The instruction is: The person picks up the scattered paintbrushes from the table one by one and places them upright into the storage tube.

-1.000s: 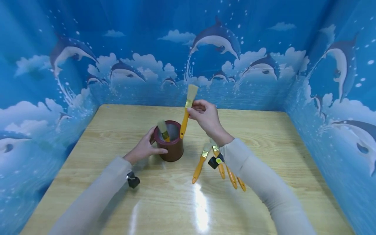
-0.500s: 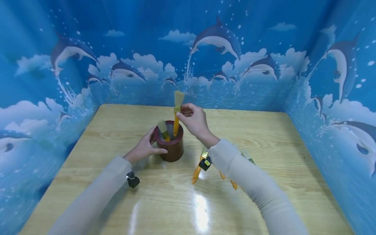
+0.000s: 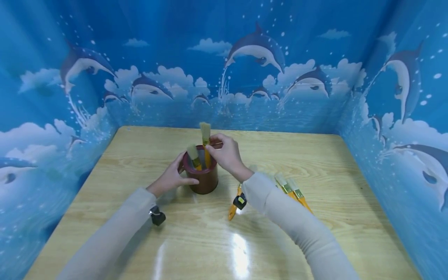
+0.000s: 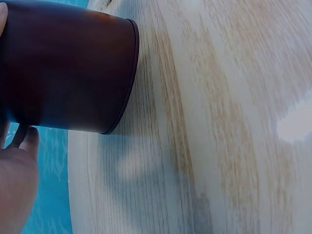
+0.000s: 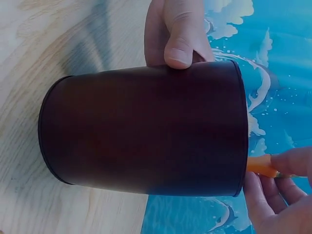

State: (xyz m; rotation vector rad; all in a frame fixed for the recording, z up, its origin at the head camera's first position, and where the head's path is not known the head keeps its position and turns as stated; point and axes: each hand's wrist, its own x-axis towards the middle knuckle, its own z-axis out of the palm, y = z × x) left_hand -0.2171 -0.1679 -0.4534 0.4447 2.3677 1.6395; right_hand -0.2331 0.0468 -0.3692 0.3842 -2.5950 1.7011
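Note:
A dark brown, maroon-rimmed round container [image 3: 205, 183] stands upright on the table. My left hand [image 3: 170, 178] grips its left side, thumb across the front; the right wrist view also shows that thumb [image 5: 179, 54] against the wall. My right hand [image 3: 226, 154] pinches a flat paintbrush [image 3: 205, 131] near its metal band, pale bristles up. Its orange handle [image 5: 259, 165] reaches down inside the rim, and the handle's lower end is hidden. Another paintbrush [image 3: 192, 152] leans inside the container to the left, bristles up.
One orange-handled paintbrush [image 3: 232, 210] lies in front of the container, partly behind the right wrist's camera. More paintbrushes [image 3: 297, 191] lie right of it, partly covered by the right sleeve [image 3: 280, 206]. Dolphin-printed blue curtains [image 3: 224, 112] border the wooden table [image 3: 189, 241].
My right hand has carried the paintbrush left from beside the rim, then lowered it, handle first, into the container. My left hand has kept its grip.

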